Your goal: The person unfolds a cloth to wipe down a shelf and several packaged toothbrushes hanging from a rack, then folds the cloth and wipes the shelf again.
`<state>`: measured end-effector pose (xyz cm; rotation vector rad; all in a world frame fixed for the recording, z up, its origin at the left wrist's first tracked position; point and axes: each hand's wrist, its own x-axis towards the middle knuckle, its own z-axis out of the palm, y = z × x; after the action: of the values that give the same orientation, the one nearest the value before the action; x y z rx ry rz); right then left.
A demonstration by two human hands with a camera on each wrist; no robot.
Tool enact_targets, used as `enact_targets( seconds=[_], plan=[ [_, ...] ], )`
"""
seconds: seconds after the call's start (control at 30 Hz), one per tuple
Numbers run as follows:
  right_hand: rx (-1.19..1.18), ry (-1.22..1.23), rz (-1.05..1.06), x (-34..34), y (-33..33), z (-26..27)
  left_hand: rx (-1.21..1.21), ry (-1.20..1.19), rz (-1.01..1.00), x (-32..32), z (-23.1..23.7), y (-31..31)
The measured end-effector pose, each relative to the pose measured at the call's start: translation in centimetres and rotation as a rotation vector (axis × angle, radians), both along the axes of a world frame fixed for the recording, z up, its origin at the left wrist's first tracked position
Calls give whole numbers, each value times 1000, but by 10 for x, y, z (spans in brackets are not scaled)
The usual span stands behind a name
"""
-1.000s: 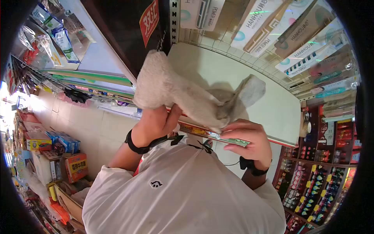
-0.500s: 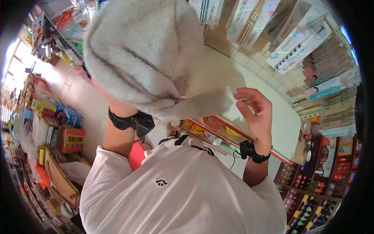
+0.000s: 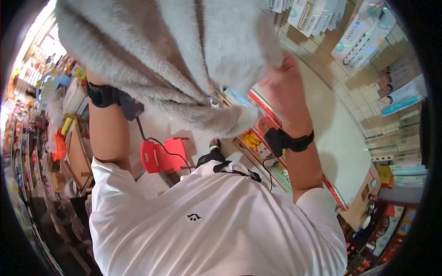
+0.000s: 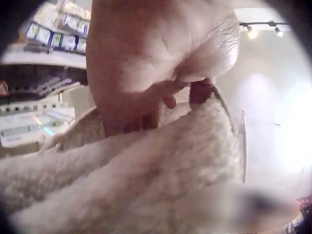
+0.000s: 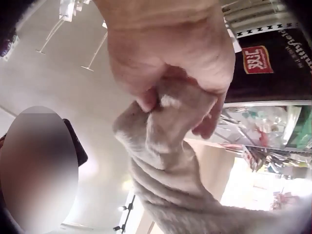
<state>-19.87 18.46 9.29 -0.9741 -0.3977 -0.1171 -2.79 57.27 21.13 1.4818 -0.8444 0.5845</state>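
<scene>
A fluffy light-grey cloth (image 3: 184, 55), like a plush towel, hangs in loose folds high in front of me and fills the top of the head view. My left hand (image 4: 161, 53) grips its upper edge in the left wrist view, fingers partly sunk behind the pile. In the head view that hand is hidden behind the cloth. On the other side, my right hand (image 5: 170, 58) holds a bunched end of the cloth between thumb and fingers. The same right hand (image 3: 285, 87) overlaps the cloth's right edge in the head view, above the pale shelf (image 3: 331, 133).
Toothbrush packs (image 3: 363, 37) hang on a wire rack at the upper right. A red plastic chair (image 3: 163, 154) stands on the floor below. Lower shelves (image 3: 253, 140) with goods lie under the red-edged shelf. Packed goods and a cardboard box (image 3: 76, 156) line the left side.
The cloth has risen off the shelf toward my head and spread wider. My right hand let go of it, hung apart, and now holds its end. My left arm has swung up and left.
</scene>
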Motion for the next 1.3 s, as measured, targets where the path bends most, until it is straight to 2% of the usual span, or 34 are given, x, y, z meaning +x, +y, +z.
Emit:
enact_targets(
  seconds=[0.07, 0.1, 0.27, 0.4, 0.5, 0.57, 0.63, 0.7, 0.77, 0.83, 0.87, 0.9, 0.97, 1.03, 1.1, 1.13, 1.17, 1.2, 1.23, 1.3],
  plan=[
    [221, -125, -198, 7, 2, 36, -17, -30, 32, -3, 24, 10],
    [228, -135, -194, 7, 1, 55, -11, -41, 35, -5, 24, 10],
    [-106, -322, -533, 1, -11, 150, -124, 12, 145, -14, 22, 7],
    [-283, -345, -458, -2, -23, 196, -211, 43, 192, -23, 20, -2],
    [-256, -388, -546, 0, -34, 204, -292, 365, -705, -43, 16, -28],
    [-330, -392, -549, -4, -48, 201, -324, 581, -1311, -47, 10, -37],
    [-172, -152, -477, -16, -50, 195, -250, 598, -1345, -48, 1, -48],
    [-174, -132, -517, -32, -58, 192, -348, 576, -561, -58, -9, -66],
    [-177, -120, -569, -57, -60, 196, -300, 533, -684, -37, -13, -63],
    [-287, -324, -502, -86, -47, 204, -344, 600, -1265, -13, -13, -66],
    [-248, -325, -462, -87, -48, 209, -231, 590, -1332, -9, -6, -73],
    [-255, -319, -495, -92, -54, 215, -255, 619, -1417, -20, 5, -92],
    [-211, -211, -317, -106, -68, 229, -233, 690, -1495, -25, 14, -122],
    [-227, -128, -414, -118, -80, 234, -206, 817, -1572, -27, 19, -149],
    [-411, -115, -661, -127, -97, 225, -182, 887, -1634, -22, 14, -171],
    [-418, -75, -788, -135, -92, 215, -198, 936, -1574, -17, 6, -179],
    [-420, -69, -815, -147, -107, 202, -213, 984, -1510, -13, 1, -188],
    [-280, 76, -655, -166, -130, 186, -249, 1099, -1514, -25, 2, -194],
    [-137, 212, -489, -174, -135, 179, -239, 1100, -1534, -28, -6, -196],
    [-98, 228, -537, -190, -107, 162, -267, 995, -1345, -32, -26, -197]
  ],
)
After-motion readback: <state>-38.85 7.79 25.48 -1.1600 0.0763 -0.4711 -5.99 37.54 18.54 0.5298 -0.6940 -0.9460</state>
